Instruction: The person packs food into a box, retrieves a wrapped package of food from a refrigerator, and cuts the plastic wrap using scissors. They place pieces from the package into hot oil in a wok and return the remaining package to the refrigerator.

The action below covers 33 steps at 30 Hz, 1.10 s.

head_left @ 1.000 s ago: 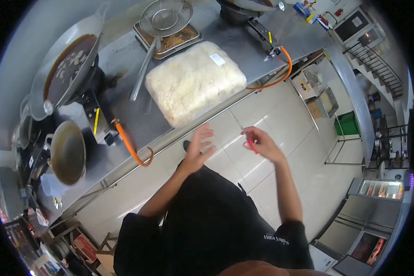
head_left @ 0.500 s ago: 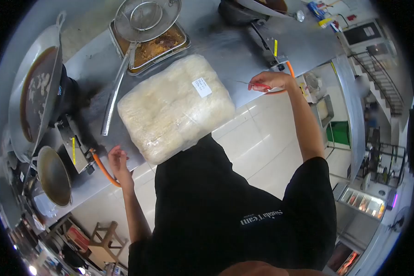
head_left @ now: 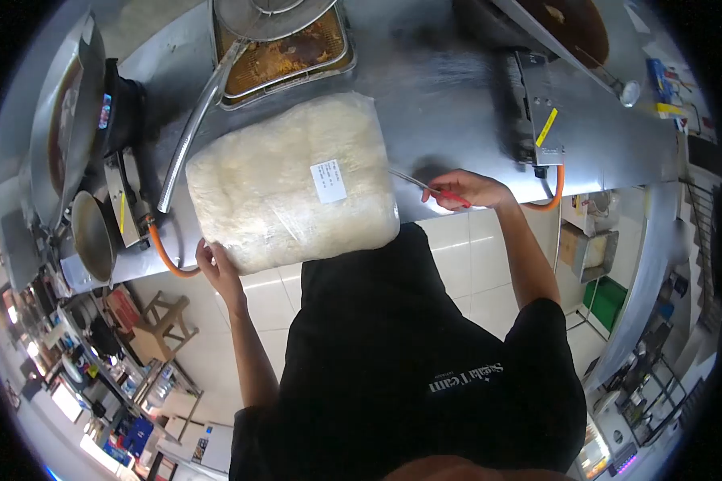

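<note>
A large plastic-wrapped package of pale, off-white food (head_left: 257, 200) with a white label lies on the steel counter, its near edge beside my body. My left hand (head_left: 219, 268) is at the near left corner of the package, its fingers bent and closed on the wrapping. To the right of the package, my right hand (head_left: 473, 191) grips red-handled scissors (head_left: 449, 197). The slim metal blade points left, and its tip reaches the package's right edge. Part of the red handle is hidden in my fingers.
Behind the package a wire strainer (head_left: 285, 20) rests over a tray with brown crumbs (head_left: 289, 60); its long handle (head_left: 188, 136) slants down left. Woks (head_left: 68, 120) stand on burners at both sides, with orange hoses (head_left: 168, 260) at the front edge. A stool (head_left: 162, 325) stands lower left.
My left hand has moved up onto the package's corner. My right hand has brought the scissors' tip to its right edge. The view has turned, and the package appears farther left and less tilted.
</note>
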Tool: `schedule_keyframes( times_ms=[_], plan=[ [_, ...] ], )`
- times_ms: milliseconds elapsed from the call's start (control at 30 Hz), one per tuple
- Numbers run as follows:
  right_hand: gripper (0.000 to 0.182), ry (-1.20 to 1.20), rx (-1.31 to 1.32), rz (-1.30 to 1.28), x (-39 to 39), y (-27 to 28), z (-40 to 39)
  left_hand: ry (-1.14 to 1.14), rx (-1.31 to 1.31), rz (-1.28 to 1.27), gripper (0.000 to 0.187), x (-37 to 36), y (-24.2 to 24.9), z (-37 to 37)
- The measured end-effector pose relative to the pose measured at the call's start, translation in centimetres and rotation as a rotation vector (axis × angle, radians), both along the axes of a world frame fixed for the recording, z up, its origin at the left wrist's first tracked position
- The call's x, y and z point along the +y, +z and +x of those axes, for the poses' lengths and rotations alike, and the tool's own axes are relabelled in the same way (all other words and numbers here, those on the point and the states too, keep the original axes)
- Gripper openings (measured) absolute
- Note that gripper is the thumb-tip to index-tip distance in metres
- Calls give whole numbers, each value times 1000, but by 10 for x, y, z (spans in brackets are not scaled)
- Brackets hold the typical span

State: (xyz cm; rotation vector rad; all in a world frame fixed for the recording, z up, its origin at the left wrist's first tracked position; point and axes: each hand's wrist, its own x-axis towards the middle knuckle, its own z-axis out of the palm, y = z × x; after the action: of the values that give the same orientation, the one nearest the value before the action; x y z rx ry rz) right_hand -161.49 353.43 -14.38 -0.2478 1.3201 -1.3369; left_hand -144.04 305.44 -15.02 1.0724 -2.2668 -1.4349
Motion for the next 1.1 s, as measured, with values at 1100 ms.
schedule_keyframes(
  times_ms=[1100],
  plan=[
    [59, -489, -256, -259, -11, -26, 29, 98, 43, -57, 45, 12, -15, -8]
  ],
)
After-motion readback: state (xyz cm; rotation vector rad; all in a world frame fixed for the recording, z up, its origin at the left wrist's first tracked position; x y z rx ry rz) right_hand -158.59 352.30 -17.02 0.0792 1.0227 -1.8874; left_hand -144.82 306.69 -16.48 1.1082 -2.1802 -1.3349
